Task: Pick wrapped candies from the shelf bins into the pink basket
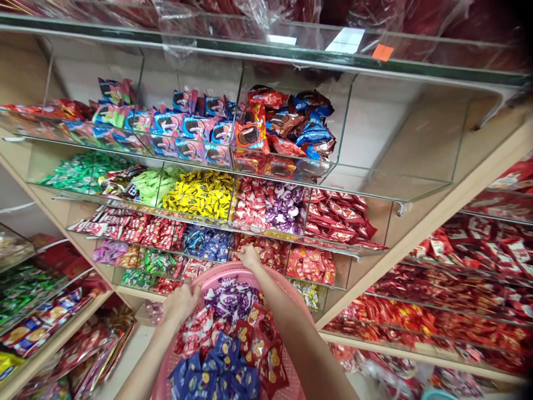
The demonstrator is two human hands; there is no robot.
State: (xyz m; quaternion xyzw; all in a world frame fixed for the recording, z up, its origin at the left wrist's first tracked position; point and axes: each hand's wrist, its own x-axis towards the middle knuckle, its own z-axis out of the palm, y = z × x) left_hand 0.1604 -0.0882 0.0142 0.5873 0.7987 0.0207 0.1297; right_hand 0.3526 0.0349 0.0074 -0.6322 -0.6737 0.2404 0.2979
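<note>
A pink plastic basket (287, 278) is in front of me, with wrapped candies in it: purple-and-white, red-and-white, dark red, and blue packets (220, 369). My left hand (182, 301) is closed on the basket's left rim. Past the far rim reaches my right hand (249, 256), its fingers curled together at the front of a shelf bin of dark red candy packets (268, 253). Whatever those fingers may hold is hidden. Beside that bin lie blue packets (208, 244) on the left and lighter red packets (310, 265) on the right.
Glass-fronted shelves (283, 180) rise before me, holding yellow candies (200, 195), green candies (81, 173) and bagged cookies (252, 136) above. A wooden upright (428, 222) slants at the right, with red packets beyond it. More shelves (54, 339) stand at the left.
</note>
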